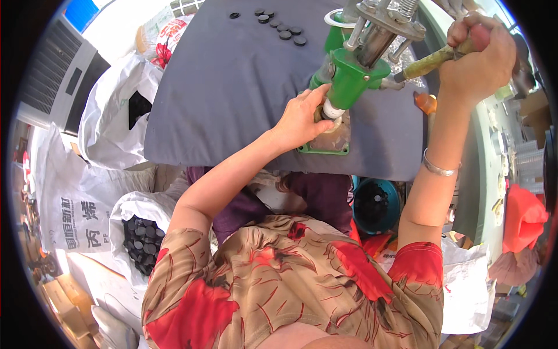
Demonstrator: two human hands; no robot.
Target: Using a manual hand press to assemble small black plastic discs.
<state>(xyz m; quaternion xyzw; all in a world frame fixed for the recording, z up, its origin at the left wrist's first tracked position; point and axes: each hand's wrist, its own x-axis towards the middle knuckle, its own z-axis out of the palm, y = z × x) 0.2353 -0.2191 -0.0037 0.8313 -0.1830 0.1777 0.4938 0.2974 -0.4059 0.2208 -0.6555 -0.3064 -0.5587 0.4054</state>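
Observation:
A green hand press (pixel 356 78) with a metal shaft and spring stands on the grey-covered table. My right hand (pixel 479 58) is closed round the yellowish handle (pixel 429 63) of its lever, raised at the right. My left hand (pixel 302 119) reaches to the press with thumb and forefinger spread on either side of the white tip (pixel 332 110). The thumb lies close to the bottom of that tip, above the metal base plate (pixel 331 141). Whatever sits right under the tip is mostly hidden. Several small round black caps (pixel 283 28) lie loose at the table's far side.
Left of the table stand white sacks, one holding black caps (pixel 142 241), another dark pieces (pixel 138 109). A blue-green bucket (pixel 378 203) with black pieces stands below the table's right front edge. An orange object (pixel 425 103) lies right of the press. A red bag (pixel 523 218) is far right.

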